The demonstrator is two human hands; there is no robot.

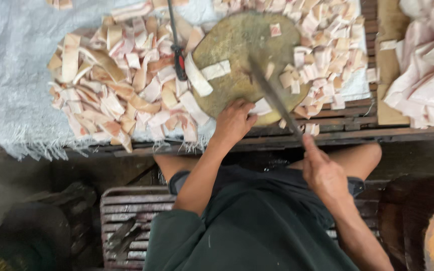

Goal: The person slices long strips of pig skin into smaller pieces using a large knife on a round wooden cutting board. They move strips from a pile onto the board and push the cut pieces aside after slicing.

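From the head camera, the left hand (233,122) rests at the near edge of a round wooden chopping block (242,60), fingers curled down and pressing on a pale piece of meat (262,107) that lies just to the right of its fingertips; the hand holds this piece flat against the block rather than lifting it; the right hand (324,174) is closed around the handle of a long knife (273,95), well back from the block and nearer the body, and the blade runs up and to the left from that fist so that its blurred tip reaches over the block, just beside the held piece; two more cut strips (204,75) lie on the block's left part; a second knife with a red and black handle (178,55) lies across the large heap of cut meat strips (121,90) to the left, which sits on a white woven sack (11,65); another heap of small pieces (322,50) spreads to the right of the block; large uncut pale slabs (423,65) lie at the far right; all rests on a slatted wooden platform (347,128).
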